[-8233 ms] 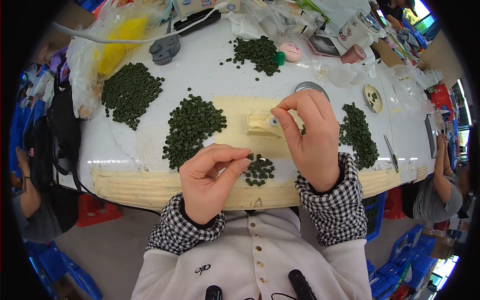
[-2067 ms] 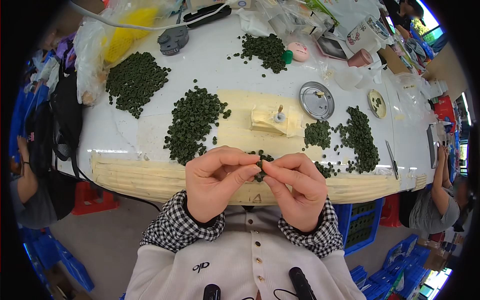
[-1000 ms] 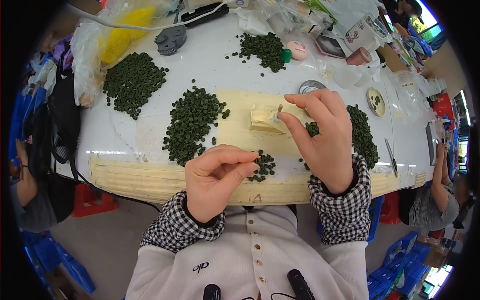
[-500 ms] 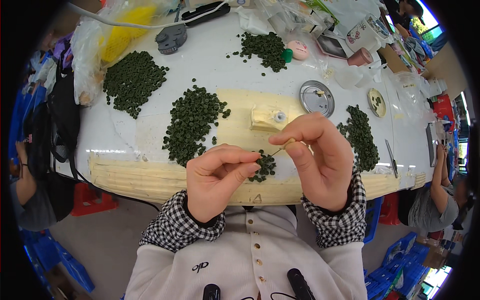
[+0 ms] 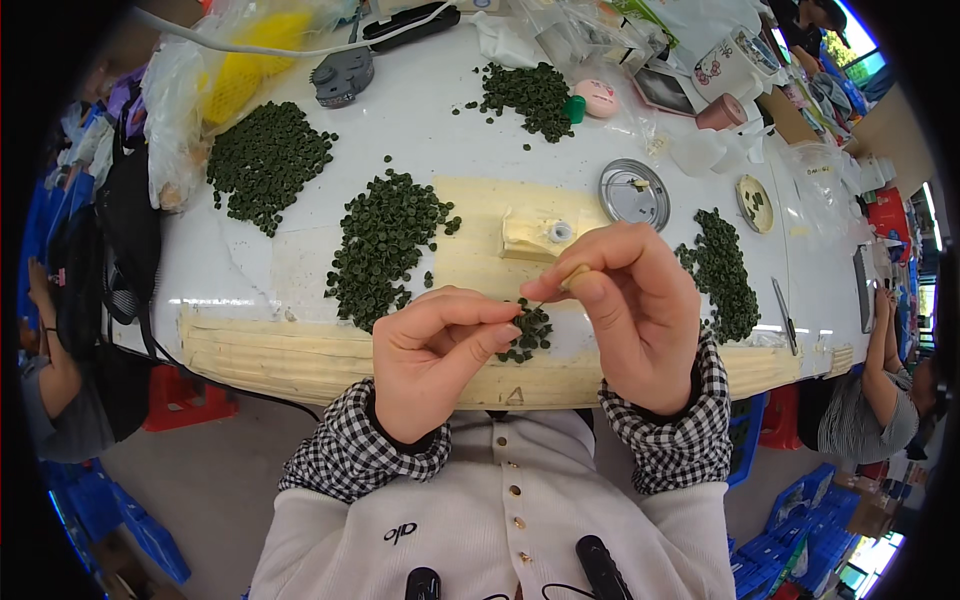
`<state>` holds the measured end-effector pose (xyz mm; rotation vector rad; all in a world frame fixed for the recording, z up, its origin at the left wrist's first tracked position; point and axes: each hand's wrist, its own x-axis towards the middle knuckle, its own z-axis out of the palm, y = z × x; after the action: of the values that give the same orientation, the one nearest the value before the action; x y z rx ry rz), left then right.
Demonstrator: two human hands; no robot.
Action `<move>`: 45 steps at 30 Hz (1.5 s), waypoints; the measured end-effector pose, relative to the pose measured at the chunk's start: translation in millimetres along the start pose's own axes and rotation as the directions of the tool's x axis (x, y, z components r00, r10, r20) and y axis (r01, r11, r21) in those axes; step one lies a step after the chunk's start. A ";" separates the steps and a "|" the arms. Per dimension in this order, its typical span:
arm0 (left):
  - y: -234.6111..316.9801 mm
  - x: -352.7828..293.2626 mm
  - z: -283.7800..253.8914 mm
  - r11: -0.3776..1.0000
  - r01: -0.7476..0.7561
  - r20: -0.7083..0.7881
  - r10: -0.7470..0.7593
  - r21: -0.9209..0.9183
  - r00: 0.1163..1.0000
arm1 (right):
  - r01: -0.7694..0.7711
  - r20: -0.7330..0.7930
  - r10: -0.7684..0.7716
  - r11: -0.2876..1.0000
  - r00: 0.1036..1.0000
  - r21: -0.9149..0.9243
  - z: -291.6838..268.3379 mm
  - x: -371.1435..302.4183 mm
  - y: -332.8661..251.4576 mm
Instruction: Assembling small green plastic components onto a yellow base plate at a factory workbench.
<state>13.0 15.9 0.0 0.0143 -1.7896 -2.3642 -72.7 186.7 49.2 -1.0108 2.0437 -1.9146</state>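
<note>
My left hand [image 5: 432,350] is closed in a pinch, thumb against index finger, and what its fingertips hold is too small to make out. To its right, my right hand [image 5: 640,315] grips a thin needle-like tool by its yellowish handle [image 5: 574,277]. Its fingers point toward the left fingertips with a small gap between, and they hide most of the tool's shaft. Just past the left fingertips lies a small heap of dark green round pieces [image 5: 533,338]. Behind my hands stands a yellowish block [image 5: 525,238] with a small whitish ring on top.
More green pieces form a large heap [image 5: 385,250] left of centre, a far-left heap [image 5: 265,165], a far heap [image 5: 530,100] and a right heap [image 5: 725,275]. A round metal dish [image 5: 633,195], a small yellowish dish [image 5: 753,205] and a slim knife-like tool [image 5: 784,317] lie at right.
My right hand has shifted slightly left, toward the left fingertips, and the tool's thin shaft has gone out of sight. My left hand stays where it was.
</note>
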 end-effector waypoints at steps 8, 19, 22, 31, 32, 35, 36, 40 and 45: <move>0.6 0.4 0.3 1.000 0.006 0.002 -0.006 -0.001 1.000 | 0.139 -0.151 -0.331 0.706 0.931 -0.694 -8.5 18.0 22.1; -1.4 -0.9 -2.9 0.999 -0.028 -0.028 0.028 -0.018 0.999 | 0.071 -0.082 -0.130 0.859 0.988 -0.506 10.6 -20.4 -7.7; -1.0 -0.5 -2.8 1.000 -0.025 -0.028 0.025 0.002 0.999 | 0.029 -0.054 -0.053 0.925 0.997 -0.378 20.0 -34.2 -2.8; -3.1 0.8 -1.2 0.999 -0.035 -0.010 0.034 -0.028 0.999 | 0.131 0.008 -0.139 0.907 0.990 -0.400 22.2 -36.3 7.9; -3.4 1.1 -1.3 0.999 -0.031 -0.001 0.031 -0.044 1.000 | 0.142 0.015 -0.149 0.903 0.989 -0.406 21.2 -36.0 8.3; -3.1 0.9 -2.0 0.999 -0.005 0.011 0.005 -0.054 1.000 | 0.174 0.035 -0.175 0.892 0.984 -0.418 19.1 -35.6 11.1; -2.9 1.0 -1.9 0.999 -0.002 0.010 0.003 -0.054 1.000 | 0.180 0.039 -0.180 0.888 0.983 -0.423 18.4 -35.7 11.8; -2.7 1.0 -0.6 0.999 -0.002 -0.001 0.002 -0.052 1.000 | 0.178 0.021 -0.185 0.894 0.982 -0.411 18.9 -35.7 12.0; -4.5 0.1 -2.1 0.999 0.000 -0.014 -0.001 -0.043 1.000 | 0.124 -0.010 -0.138 0.921 0.990 -0.369 20.4 -37.7 10.9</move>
<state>12.6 15.0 -4.9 0.0257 -1.7322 -2.3966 -36.8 190.8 23.6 -1.2276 2.4771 -1.6470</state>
